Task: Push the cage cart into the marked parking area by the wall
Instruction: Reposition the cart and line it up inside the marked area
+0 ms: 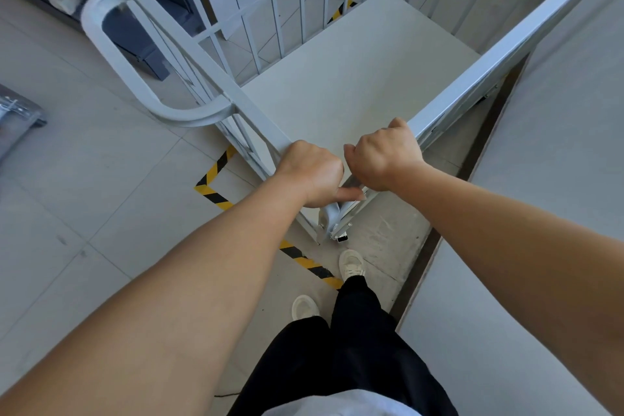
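A white metal cage cart (pixel 354 78) with barred sides and a flat pale floor stands in front of me, close along the wall (pixel 557 145) on the right. My left hand (pixel 312 176) is closed around the near corner of its top rail. My right hand (pixel 383 159) grips the same corner, where the right side rail begins. Yellow-and-black striped tape (pixel 216 179) marks a corner on the floor beside the cart's near left, and runs on under my arm toward my shoes (pixel 351 263). Another piece of the tape (pixel 341 10) shows through the far bars.
A curved white handle loop (pixel 111 54) sticks out from the cart's left side. Dark grey shelving or equipment (pixel 141 27) stands at the far left. A shiny metal object (pixel 17 111) lies at the left edge. Pale floor tiles spread to the left.
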